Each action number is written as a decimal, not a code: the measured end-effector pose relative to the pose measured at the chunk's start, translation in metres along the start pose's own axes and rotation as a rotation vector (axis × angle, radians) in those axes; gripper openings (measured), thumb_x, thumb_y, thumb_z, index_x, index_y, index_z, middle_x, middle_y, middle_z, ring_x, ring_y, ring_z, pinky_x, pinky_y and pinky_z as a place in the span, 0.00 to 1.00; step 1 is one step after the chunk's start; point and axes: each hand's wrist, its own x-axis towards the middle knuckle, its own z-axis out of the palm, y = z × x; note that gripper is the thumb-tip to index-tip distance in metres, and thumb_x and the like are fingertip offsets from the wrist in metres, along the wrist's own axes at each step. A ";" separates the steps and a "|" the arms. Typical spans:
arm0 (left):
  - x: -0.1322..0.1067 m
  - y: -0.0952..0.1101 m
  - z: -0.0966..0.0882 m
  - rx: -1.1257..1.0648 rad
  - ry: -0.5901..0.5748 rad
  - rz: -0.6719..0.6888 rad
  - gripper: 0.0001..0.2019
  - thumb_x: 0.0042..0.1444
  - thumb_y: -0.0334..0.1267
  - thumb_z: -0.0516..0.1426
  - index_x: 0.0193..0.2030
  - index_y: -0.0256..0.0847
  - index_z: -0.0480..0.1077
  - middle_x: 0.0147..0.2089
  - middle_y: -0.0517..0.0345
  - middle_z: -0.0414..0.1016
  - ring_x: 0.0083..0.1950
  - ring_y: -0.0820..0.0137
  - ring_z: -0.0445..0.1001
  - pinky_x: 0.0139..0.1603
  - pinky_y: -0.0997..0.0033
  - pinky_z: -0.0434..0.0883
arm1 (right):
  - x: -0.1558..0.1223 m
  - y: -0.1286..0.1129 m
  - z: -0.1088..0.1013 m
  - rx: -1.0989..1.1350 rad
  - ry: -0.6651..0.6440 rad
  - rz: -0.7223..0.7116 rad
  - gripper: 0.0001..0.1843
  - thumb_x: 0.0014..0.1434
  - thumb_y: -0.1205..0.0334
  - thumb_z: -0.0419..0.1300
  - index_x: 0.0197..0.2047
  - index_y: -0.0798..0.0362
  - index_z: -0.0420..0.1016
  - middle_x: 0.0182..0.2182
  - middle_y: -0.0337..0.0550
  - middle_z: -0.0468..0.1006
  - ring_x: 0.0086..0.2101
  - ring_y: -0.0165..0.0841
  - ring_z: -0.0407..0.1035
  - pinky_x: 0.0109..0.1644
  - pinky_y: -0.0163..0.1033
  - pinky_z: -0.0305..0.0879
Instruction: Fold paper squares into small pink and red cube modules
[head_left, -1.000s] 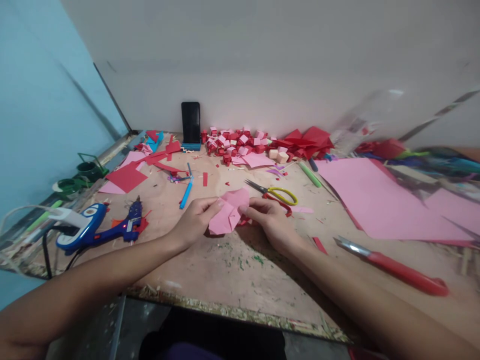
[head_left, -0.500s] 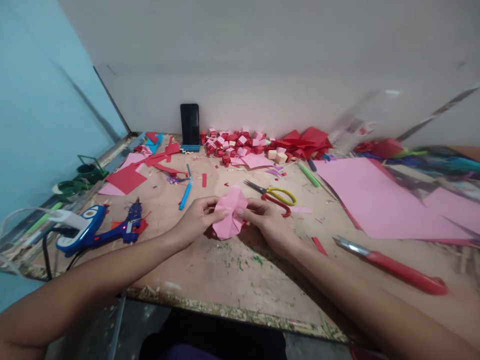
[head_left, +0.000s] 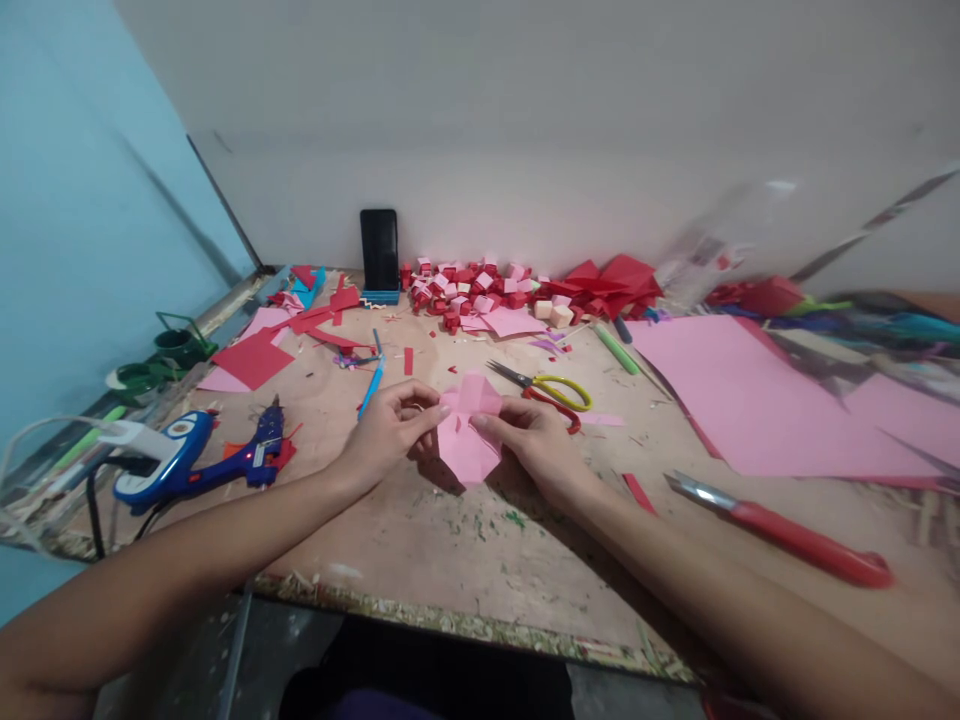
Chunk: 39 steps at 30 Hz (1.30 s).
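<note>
Grip of left hand (head_left: pixel 384 432) and right hand (head_left: pixel 541 437) on creased pink paper (head_left: pixel 469 455)

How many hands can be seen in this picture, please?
2: the left hand and the right hand, holding the folded pink paper from either side. No other hand shows.

A black rectangular phone (head_left: pixel 379 250) stands upright in a low blue stand (head_left: pixel 381 297), near the back edge of the light wooden bench (head_left: pixel 360 550). Near the left edge there is a blue plastic glue gun (head_left: pixel 262 440). On the right, nearer to the front edge, lies a red-handled metal knife (head_left: pixel 810 540).
</note>
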 end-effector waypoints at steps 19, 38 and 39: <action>-0.004 0.004 0.000 0.189 -0.066 0.237 0.04 0.56 0.36 0.65 0.36 0.38 0.81 0.40 0.52 0.83 0.40 0.67 0.79 0.42 0.70 0.75 | -0.003 -0.006 -0.001 -0.256 -0.041 -0.144 0.13 0.61 0.56 0.63 0.33 0.56 0.85 0.27 0.44 0.80 0.27 0.33 0.66 0.30 0.37 0.58; -0.001 -0.004 0.001 0.061 -0.139 0.088 0.10 0.51 0.41 0.69 0.36 0.36 0.79 0.36 0.53 0.82 0.39 0.66 0.78 0.44 0.68 0.74 | -0.006 -0.003 0.001 -0.325 -0.109 -0.209 0.10 0.60 0.56 0.65 0.36 0.54 0.83 0.29 0.43 0.80 0.30 0.35 0.70 0.33 0.38 0.63; -0.001 -0.004 0.001 0.053 -0.142 0.083 0.10 0.52 0.41 0.69 0.36 0.36 0.80 0.37 0.53 0.82 0.39 0.66 0.78 0.45 0.68 0.74 | -0.006 -0.004 0.001 -0.325 -0.104 -0.204 0.11 0.60 0.55 0.65 0.34 0.55 0.83 0.27 0.42 0.78 0.29 0.34 0.68 0.32 0.37 0.62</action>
